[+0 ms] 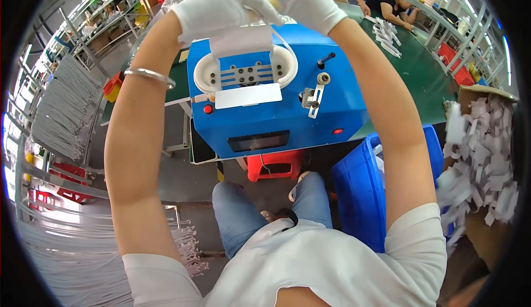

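Note:
Both my hands, in white gloves, are close together above the far side of a blue machine. On its top a white cable loops around a white two-ended winding holder with a metal slotted bracket. From the loop the cable runs up to my left hand, whose fingers are pinched around it. My right hand is closed beside it; a small dark thing shows at its fingertips, too small to name. A white flap stands behind the holder, and a blank white plate is in front.
A blue bin stands by my right arm, near a carton heaped with white bundles. Racks of white cables hang at the left. Under the machine is a red stool. Across the green table another person works beside white bundles.

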A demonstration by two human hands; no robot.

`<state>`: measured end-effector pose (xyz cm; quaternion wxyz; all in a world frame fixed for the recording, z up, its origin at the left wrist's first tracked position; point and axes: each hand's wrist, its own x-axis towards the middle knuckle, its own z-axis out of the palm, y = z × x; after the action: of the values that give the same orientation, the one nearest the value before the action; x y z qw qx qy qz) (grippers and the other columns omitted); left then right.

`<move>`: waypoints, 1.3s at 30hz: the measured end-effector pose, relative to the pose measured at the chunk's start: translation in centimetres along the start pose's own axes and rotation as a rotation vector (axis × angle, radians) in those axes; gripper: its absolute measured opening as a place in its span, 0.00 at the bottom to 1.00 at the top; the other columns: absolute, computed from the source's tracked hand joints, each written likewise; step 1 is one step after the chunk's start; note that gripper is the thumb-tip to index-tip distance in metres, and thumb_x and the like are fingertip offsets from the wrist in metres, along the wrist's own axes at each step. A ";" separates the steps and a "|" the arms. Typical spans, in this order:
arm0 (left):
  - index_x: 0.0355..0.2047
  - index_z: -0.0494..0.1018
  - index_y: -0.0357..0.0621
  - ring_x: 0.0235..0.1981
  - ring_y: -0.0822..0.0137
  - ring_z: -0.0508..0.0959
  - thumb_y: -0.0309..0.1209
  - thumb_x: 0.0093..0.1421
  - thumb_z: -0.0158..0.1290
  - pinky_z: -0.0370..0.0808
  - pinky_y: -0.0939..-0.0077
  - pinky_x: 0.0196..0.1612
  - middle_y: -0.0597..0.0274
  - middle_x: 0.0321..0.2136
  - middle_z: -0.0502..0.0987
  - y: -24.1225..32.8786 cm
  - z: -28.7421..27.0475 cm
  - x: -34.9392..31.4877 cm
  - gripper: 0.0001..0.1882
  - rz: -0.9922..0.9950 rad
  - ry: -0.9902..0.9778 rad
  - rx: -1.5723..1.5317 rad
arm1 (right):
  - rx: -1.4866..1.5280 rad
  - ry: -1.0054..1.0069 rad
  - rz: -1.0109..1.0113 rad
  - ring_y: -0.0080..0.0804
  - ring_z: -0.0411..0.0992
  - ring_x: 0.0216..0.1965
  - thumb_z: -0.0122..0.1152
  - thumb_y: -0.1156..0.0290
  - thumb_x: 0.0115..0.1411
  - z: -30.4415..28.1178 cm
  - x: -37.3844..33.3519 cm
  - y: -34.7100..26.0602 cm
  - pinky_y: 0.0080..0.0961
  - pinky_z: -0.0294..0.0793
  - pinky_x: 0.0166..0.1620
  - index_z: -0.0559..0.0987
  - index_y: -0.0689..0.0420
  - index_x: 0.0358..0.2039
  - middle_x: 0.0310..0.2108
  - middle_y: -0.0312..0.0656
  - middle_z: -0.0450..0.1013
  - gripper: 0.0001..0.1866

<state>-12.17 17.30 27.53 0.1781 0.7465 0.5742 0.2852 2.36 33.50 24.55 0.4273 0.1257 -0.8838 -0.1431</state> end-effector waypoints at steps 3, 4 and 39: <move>0.37 0.79 0.39 0.33 0.68 0.77 0.19 0.50 0.52 0.76 0.78 0.40 0.58 0.33 0.80 -0.1 0.2 -0.5 0.13 0.036 -0.003 0.182 | 0.088 0.211 0.145 0.44 0.72 0.30 0.61 0.65 0.52 -0.2 0.6 -2.8 0.38 0.71 0.44 0.79 0.56 0.33 0.26 0.45 0.74 0.10; 0.36 0.79 0.38 0.31 0.69 0.77 0.19 0.49 0.53 0.76 0.78 0.38 0.59 0.31 0.80 0.2 -0.5 -1.6 0.13 0.005 0.003 0.297 | 0.097 0.214 0.138 0.44 0.72 0.30 0.61 0.65 0.52 -0.3 0.8 -3.1 0.38 0.71 0.44 0.79 0.56 0.33 0.26 0.45 0.74 0.10; 0.45 0.69 0.42 0.26 0.60 0.80 0.28 0.54 0.54 0.77 0.69 0.35 0.50 0.29 0.77 -1.9 5.7 -7.2 0.18 -0.216 0.414 0.453 | 0.673 -0.199 0.538 0.21 0.69 0.30 0.61 0.72 0.57 -0.4 -0.2 -9.1 0.17 0.72 0.37 0.80 0.56 0.39 0.31 0.33 0.74 0.09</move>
<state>-11.27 11.26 20.35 -0.0839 0.6280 0.7231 0.2752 3.73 25.09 21.39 0.2975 0.0092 -0.9193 0.2576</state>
